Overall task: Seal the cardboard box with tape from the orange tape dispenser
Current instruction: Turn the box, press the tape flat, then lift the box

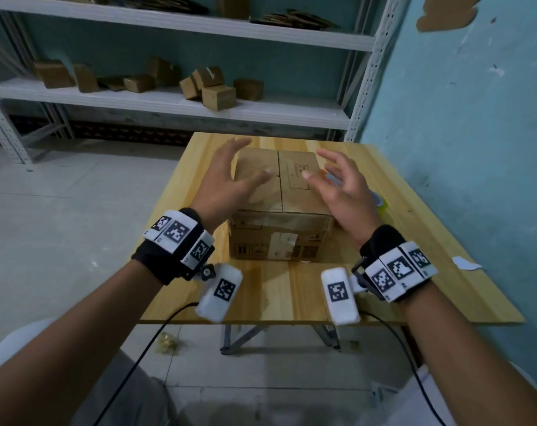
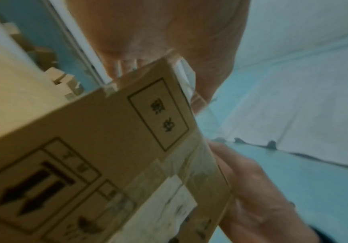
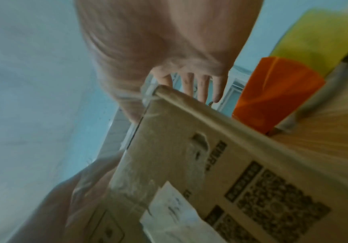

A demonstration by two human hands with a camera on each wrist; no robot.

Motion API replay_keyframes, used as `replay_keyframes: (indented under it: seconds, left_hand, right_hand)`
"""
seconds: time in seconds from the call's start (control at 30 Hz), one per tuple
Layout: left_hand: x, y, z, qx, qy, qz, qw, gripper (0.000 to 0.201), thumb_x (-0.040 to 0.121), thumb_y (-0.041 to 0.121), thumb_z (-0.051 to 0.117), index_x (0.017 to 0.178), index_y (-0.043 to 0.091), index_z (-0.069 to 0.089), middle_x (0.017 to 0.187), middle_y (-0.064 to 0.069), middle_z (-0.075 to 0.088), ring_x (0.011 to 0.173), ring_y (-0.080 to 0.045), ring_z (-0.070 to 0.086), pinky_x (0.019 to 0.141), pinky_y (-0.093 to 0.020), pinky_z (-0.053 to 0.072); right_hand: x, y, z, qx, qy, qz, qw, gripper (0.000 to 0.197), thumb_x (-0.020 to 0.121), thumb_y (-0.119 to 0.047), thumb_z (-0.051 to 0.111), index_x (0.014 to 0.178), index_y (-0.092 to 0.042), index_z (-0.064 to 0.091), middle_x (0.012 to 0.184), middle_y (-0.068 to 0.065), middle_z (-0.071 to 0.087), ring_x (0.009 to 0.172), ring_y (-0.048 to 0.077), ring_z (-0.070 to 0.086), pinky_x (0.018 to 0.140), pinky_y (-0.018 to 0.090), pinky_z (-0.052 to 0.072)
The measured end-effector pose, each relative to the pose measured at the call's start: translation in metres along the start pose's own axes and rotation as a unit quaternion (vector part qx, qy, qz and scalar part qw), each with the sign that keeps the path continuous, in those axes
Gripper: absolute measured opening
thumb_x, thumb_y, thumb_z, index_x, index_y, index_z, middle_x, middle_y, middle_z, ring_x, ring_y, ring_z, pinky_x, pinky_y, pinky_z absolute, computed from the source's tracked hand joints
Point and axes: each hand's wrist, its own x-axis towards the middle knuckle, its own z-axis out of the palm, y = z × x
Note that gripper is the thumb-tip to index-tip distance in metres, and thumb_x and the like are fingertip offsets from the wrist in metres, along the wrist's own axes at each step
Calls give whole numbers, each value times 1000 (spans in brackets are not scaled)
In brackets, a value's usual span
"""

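A brown cardboard box stands in the middle of the wooden table, its top flaps folded down and meeting at a centre seam. My left hand is over the box's left half with fingers spread. Over the right half is my right hand, also spread and holding nothing. Whether either one touches the flaps I cannot tell. The orange tape dispenser lies on the table just right of the box; in the head view only a sliver of the dispenser shows behind my right fingers. The left wrist view shows the box's printed side close up.
A yellow-green object sits beside the dispenser. A white paper scrap lies near the table's right edge. Metal shelving with small cardboard boxes stands behind the table. A blue wall runs along the right side.
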Motion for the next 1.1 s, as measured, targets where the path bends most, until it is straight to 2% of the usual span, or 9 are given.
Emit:
replay_keyframes:
  seconds: [0.07,0.1,0.13,0.2,0.3,0.47,0.67,0.87,1.1]
  left_hand:
    - [-7,0,2,88,-45,42,994,65,83,40,68,141,31,39,155,6,20,130,-9,27,97,-24,38]
    - [-9,-2,4,123,-67,49,989,63,83,42,67,140,31,40,156,6,21,136,-12,24,105,-32,34]
    - [-11,-3,5,148,-80,49,985,61,84,43,66,139,32,42,156,6,22,142,-14,18,111,-40,25]
    - [-12,-3,5,157,-86,34,983,58,86,43,64,139,32,44,156,7,24,146,-13,7,115,-42,13]
    - [-11,-3,4,147,-93,26,984,55,87,41,63,138,32,44,156,8,23,146,-13,4,116,-46,11]
    - [-6,-6,0,135,-127,28,982,46,91,38,59,135,37,46,156,13,22,146,-11,-1,115,-50,9]
    - [-5,-7,-3,89,-149,14,985,43,89,36,60,130,43,48,155,19,21,145,-7,-4,116,-54,9]
    - [-5,-7,-4,68,-163,14,984,40,91,28,60,126,47,51,153,25,20,145,-5,-6,115,-51,11]
    - [-3,-7,-9,25,-179,16,983,44,92,21,59,128,44,53,154,25,21,146,-7,-7,114,-47,9]
  right_hand:
    - [-7,-1,1,-67,-59,-39,995,60,88,-43,71,141,-28,48,146,-10,38,135,8,37,110,32,38]
    - [-10,-1,3,-95,-79,-49,991,62,87,-46,71,142,-28,49,150,-9,36,140,9,33,115,38,34]
    - [-11,0,4,-113,-89,-48,988,62,87,-48,70,142,-28,49,154,-8,34,143,9,28,119,41,28]
    - [-14,-2,5,-126,-102,-33,986,63,87,-51,68,143,-28,49,159,-8,30,148,8,18,122,38,17]
    - [-16,-4,3,-144,-121,-24,982,65,88,-50,66,146,-27,45,163,-8,22,150,5,6,119,30,8]
    - [-13,-4,6,-127,-114,-9,985,63,89,-43,69,146,-27,46,163,-7,21,151,5,3,121,33,8]
    - [-12,-3,10,-103,-101,4,990,56,91,-34,68,143,-26,49,163,-7,22,150,5,4,114,24,7]
    - [-12,-6,9,-103,-103,4,989,52,93,-29,66,142,-26,50,162,-7,23,150,5,5,109,21,7]
    - [-13,-8,6,-71,-123,15,990,48,95,-24,63,141,-27,51,163,-9,20,151,5,1,111,22,5]
